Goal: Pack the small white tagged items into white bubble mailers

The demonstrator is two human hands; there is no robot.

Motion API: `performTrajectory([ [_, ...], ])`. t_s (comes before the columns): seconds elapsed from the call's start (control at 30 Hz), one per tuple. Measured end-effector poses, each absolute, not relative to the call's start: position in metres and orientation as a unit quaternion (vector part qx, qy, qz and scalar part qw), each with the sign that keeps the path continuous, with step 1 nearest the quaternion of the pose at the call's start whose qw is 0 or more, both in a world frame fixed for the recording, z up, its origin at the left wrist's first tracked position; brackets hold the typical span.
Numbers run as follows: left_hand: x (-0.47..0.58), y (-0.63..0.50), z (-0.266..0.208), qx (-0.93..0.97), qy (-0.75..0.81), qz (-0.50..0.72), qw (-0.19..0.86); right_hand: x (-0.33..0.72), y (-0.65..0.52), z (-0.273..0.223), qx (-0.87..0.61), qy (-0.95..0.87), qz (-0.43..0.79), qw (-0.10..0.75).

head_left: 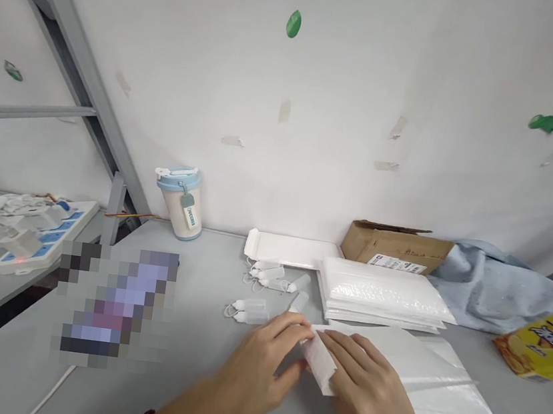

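Observation:
A small folded white packet (320, 361) is between my two hands just above the grey table. My left hand (265, 360) pinches its left edge between thumb and fingers. My right hand (369, 389) holds the other side, fingers stretched together across the packet; the right thumb is hidden. White plastic mailers (455, 397) lie beneath and to the right of my right hand. Several small translucent squeeze bottles (251, 311) with white caps lie beyond my left hand, in two loose groups.
A stack of white bubble mailers (377, 288), a cardboard box (397, 249) and a long white box (294, 249) stand along the wall. Grey-blue cloth (498, 288) and a yellow snack box (546, 347) sit right. Left are a lidded cup (182, 205), a pixelated object (121, 302) and a power strip (51, 236).

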State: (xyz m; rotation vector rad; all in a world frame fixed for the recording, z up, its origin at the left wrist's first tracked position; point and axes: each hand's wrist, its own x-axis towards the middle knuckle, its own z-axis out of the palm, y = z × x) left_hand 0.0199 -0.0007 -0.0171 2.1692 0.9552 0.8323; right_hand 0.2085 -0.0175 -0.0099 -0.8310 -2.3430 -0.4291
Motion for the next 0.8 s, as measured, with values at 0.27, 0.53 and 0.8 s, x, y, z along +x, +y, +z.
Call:
performTrajectory([
  [0.27, 0.021, 0.0, -0.019, 0.841, 0.348, 0.319, 0.265, 0.207, -0.018, -0.006, -0.3, -0.879, -0.19, 0.319],
  [0.53, 0.02, 0.001, -0.023, 0.844, 0.373, 0.298, 0.243, 0.205, -0.018, -0.005, -0.301, -0.882, -0.185, 0.311],
  [0.8, -0.017, 0.032, -0.01, 0.821, 0.527, 0.183, 0.126, 0.216, -0.022, -0.007, -0.404, -0.901, -0.04, 0.156],
])
